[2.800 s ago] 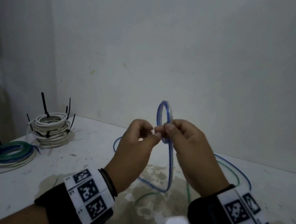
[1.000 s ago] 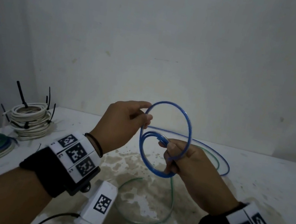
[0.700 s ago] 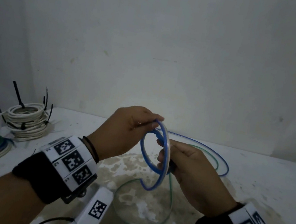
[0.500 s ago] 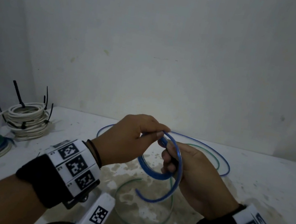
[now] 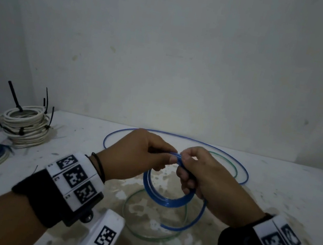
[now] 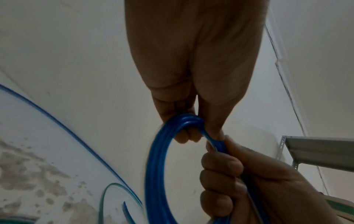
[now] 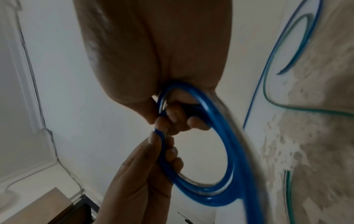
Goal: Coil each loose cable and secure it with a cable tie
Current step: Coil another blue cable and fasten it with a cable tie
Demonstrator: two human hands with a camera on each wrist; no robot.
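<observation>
Hanging between both hands above the counter, the blue cable coil droops from a shared pinch at its top. The left hand grips the strands from the left, the right hand curls round them from the right. Its loose tail trails behind, toward the wall. Only the left wrist view shows the strands stacked side by side.

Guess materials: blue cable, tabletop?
Blue cable: looks like glossy flexible plastic jacket, probably PVC; highlights run along the strands, and it bends into tight loops. Tabletop: matte white painted surface, with brown patches where the coating seems worn; base material unclear.
</observation>
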